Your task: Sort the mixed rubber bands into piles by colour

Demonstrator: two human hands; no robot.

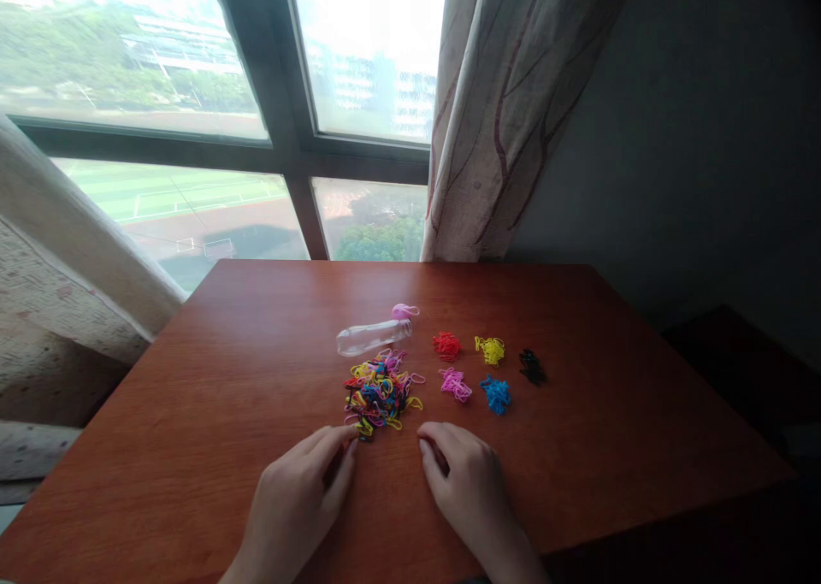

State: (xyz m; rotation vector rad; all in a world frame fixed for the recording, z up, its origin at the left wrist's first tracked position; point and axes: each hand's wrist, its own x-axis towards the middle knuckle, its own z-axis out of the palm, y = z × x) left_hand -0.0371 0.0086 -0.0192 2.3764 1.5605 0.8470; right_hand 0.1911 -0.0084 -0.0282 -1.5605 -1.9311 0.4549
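A mixed heap of small coloured rubber bands [378, 392] lies in the middle of the brown table [211, 379]. My left hand [301, 498] rests on the table with its fingertips pinched at the heap's near edge, touching a yellow band. My right hand [465, 490] lies palm down just right of the heap, fingers curled under; nothing shows in it. To the right sit small sorted piles: red [446, 345], yellow [490, 349], black [532, 366], pink [455, 384] and blue [496, 394].
A clear plastic bottle [373, 337] lies on its side behind the heap, its pink cap [404, 311] beside it. A window and curtains [513, 114] stand behind the table; a dark wall is on the right.
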